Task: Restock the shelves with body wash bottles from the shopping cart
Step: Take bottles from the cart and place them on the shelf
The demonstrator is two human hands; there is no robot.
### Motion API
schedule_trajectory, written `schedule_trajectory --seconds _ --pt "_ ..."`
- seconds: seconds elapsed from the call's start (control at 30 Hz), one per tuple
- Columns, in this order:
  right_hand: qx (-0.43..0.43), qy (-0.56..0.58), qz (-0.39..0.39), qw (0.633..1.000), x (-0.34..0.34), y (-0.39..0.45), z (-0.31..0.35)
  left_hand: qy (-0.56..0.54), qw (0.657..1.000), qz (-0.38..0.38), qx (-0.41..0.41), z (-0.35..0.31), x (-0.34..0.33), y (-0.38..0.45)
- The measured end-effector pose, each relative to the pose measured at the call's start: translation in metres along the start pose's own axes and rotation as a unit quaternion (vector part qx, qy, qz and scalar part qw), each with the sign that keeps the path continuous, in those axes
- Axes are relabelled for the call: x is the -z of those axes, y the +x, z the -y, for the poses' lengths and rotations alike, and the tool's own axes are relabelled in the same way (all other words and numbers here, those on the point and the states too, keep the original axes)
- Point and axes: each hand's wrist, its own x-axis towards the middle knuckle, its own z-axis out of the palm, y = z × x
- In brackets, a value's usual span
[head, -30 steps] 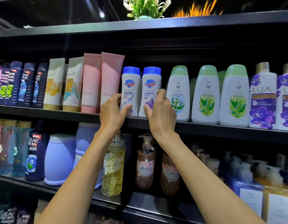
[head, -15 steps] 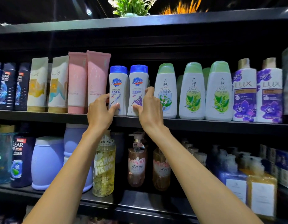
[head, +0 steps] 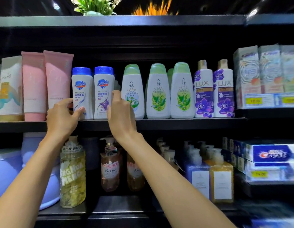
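At 9 o'clock on the middle shelf (head: pixel 176 122): cream tubes (head: pixel 9 89), then two pink tubes (head: pixel 45 86), all upright. Just right of them, two blue-capped Safeguard body wash bottles stand side by side at the shelf's front edge. Left hand (head: pixel 61 119) grips the left Safeguard bottle (head: pixel 81 94) low down, thumb on its front, fingers curled round its left side next to the pink tube. Right Safeguard bottle (head: pixel 103 92) touches its neighbour; right hand (head: pixel 121 116) sits at its right edge, fingers curled, but blur means I can't tell if it's holding or just off the bottle. Toward 3 o'clock: three green-capped herbal bottles (head: pixel 157 92), two purple LUX bottles (head: pixel 213 91), then boxed toothpaste (head: pixel 265 74). Lower shelf at 6 o'clock has pump bottles (head: pixel 110 167); cart not in view. Step, as I read it: squaring up the two bottles just placed, labels forward. Next move likely needs both hands letting go cleanly without tipping them, then a reach back to the cart for more stock. Risk: gap to the herbal row is narrow, an elbow or knuckle could knock one
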Motion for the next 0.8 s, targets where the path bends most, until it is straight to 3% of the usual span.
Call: schedule_trajectory --seconds 0.13,0.3,0.6,0.8 --pt "0.055 0.002 -0.004 0.998 0.022 -0.013 -0.013 0.008 1.0 -0.009 0.017 -0.004 -0.004 -0.001" --pt "0.105 0.015 -0.071 0.992 0.057 -0.039 -0.034 0.005 0.999 -0.033 0.024 -0.009 -0.01 -0.007" --pt "0.032 -0.067 -0.198 0.977 0.145 -0.081 -0.12 0.02 0.999 -0.041 0.023 -0.011 -0.005 -0.011" --pt "0.033 -0.102 -0.207 0.972 0.16 -0.092 -0.128 0.028 0.999 -0.038 0.018 -0.008 -0.003 -0.011"
